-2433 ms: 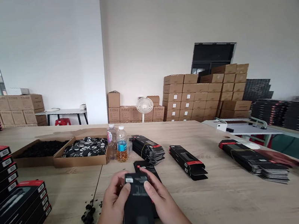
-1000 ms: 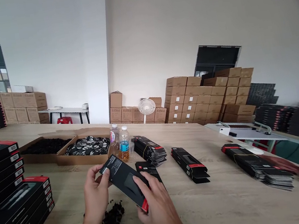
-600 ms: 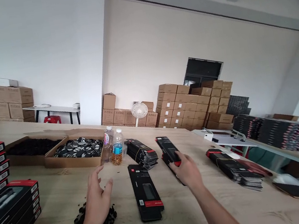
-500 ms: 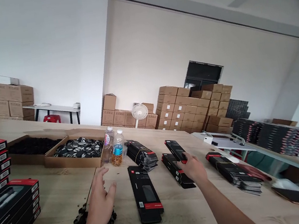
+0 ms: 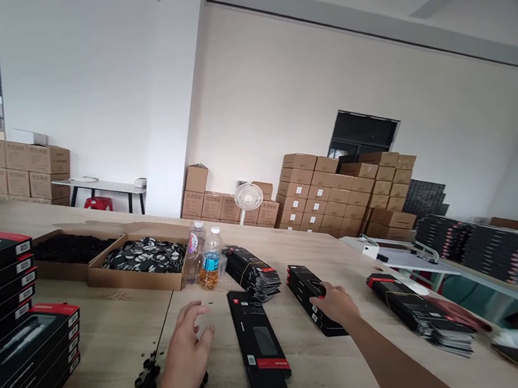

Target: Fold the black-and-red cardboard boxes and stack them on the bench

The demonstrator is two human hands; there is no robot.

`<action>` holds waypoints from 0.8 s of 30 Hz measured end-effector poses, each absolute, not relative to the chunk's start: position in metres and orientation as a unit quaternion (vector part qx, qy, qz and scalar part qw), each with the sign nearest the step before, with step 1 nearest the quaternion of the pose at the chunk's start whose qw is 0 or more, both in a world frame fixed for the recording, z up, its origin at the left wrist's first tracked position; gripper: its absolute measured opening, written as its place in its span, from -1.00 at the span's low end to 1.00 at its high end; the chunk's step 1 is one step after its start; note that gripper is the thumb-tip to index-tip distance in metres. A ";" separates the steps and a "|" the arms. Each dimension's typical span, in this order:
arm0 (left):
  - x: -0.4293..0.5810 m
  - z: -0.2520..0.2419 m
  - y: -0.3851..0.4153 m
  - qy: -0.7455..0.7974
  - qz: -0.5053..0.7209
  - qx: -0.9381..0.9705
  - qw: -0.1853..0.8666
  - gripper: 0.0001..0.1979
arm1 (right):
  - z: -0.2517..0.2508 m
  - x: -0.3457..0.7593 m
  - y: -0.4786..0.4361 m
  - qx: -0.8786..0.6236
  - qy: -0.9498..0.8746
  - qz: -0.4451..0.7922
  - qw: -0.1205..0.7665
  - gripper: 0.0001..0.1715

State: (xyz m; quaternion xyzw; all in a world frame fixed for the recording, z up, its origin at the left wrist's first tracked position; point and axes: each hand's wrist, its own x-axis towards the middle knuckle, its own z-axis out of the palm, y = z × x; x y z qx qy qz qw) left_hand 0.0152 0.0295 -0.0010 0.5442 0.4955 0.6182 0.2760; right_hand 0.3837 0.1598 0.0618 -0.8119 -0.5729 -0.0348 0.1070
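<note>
Black retail box (image 5: 303, 288) with a red end band lies angled on the wooden worktable (image 5: 365, 367), held from above by the right hand (image 5: 335, 305), its fingers curled over the box's side. The left hand (image 5: 186, 356) is open and released, fingers spread, just above a heap of small black rubber pieces (image 5: 147, 382). A second black box (image 5: 259, 341) lies flat between the hands. At 12 o'clock from it sits a fanned stack of black sleeves (image 5: 252, 274), beside two plastic bottles (image 5: 209, 261). At 11 o'clock are a cardboard tray of black-and-white discs (image 5: 137, 266) and a tray of black pieces (image 5: 68, 249). Stacked black boxes (image 5: 22, 343) rise at 9 o'clock, a bundled black stack (image 5: 420, 313) lies at 3 o'clock, and brown cartons (image 5: 338, 194) stand far off at 1 o'clock.
</note>
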 end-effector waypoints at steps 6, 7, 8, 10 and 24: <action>0.015 0.002 0.028 0.497 0.613 0.549 0.274 -0.78 | 0.062 0.384 0.158 -0.820 -0.563 -0.029 0.104 -0.21; 0.015 0.002 0.028 0.497 0.614 0.549 0.274 -0.79 | 0.063 0.384 0.157 -0.820 -0.562 -0.031 0.104 -0.21; 0.015 0.002 0.028 0.496 0.615 0.548 0.274 -0.79 | 0.065 0.383 0.156 -0.821 -0.561 -0.033 0.103 -0.22; 0.014 0.002 0.029 0.494 0.619 0.546 0.274 -0.79 | 0.071 0.380 0.153 -0.823 -0.557 -0.046 0.103 -0.22; 0.013 0.000 0.029 0.491 0.616 0.548 0.279 -0.79 | 0.015 0.270 0.085 -0.677 -0.674 0.217 0.200 -0.46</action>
